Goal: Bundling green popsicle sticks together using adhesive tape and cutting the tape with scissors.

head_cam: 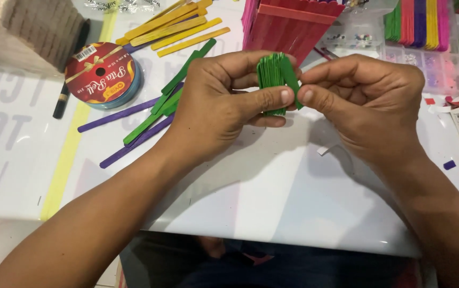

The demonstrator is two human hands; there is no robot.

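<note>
My left hand [224, 101] grips a thick bundle of green craft sticks [273, 80] held end-on toward me, thumb across its front. My right hand [368, 101] pinches the outermost green stick at the bundle's right side between thumb and forefinger. Both hands hover above a glossy white table [272, 197], near its middle.
Loose green, purple and yellow sticks [160, 101] lie at the left. A red ribbon roll [101, 74] and a black pen [66, 93] sit further left, a pale wooden block [26, 32] at the top left. Red sticks [288, 24] and clear boxes of coloured sticks [421, 32] stand behind.
</note>
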